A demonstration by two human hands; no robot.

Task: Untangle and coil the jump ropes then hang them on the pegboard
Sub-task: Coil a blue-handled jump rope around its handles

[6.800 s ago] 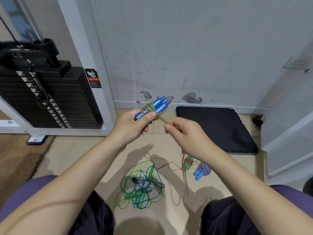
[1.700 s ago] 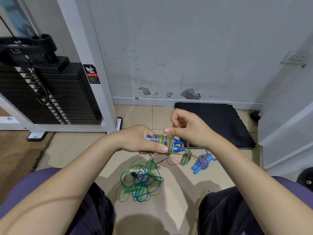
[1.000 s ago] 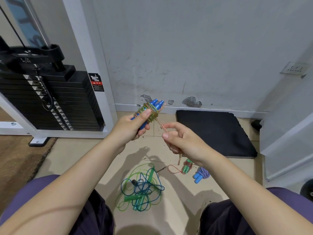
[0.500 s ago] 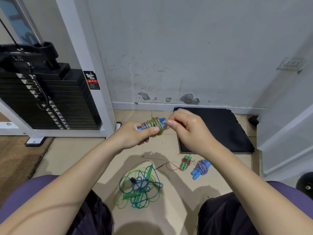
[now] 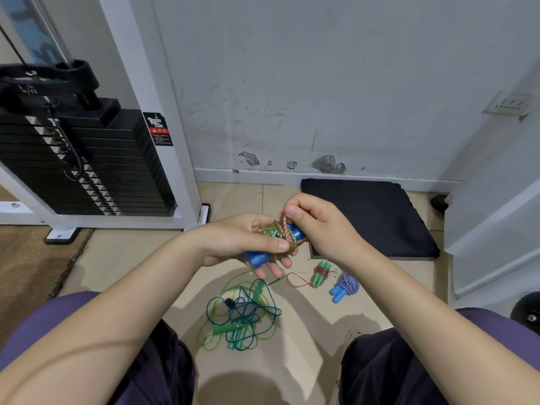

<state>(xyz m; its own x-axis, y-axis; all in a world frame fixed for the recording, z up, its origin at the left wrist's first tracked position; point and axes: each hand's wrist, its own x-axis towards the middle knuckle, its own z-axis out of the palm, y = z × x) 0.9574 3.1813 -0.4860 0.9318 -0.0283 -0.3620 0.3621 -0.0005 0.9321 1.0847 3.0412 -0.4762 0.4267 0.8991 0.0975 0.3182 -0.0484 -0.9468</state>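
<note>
Head view shows my left hand [image 5: 239, 244] gripping the blue handles [image 5: 257, 258]; my right hand [image 5: 318, 229] pinches the cord [image 5: 282, 229] wound around them, held above the floor. That cord looks light and limp; I'd keep hold of its free end.

Glossy plastic blue handles [image 5: 257, 257], braided cord [image 5: 280, 232]; matt black mat [image 5: 371, 217]; scuffed painted wall [image 5: 292, 83].

blue handles [image 5: 258, 257], green-orange rope [image 5: 279, 232]
</note>
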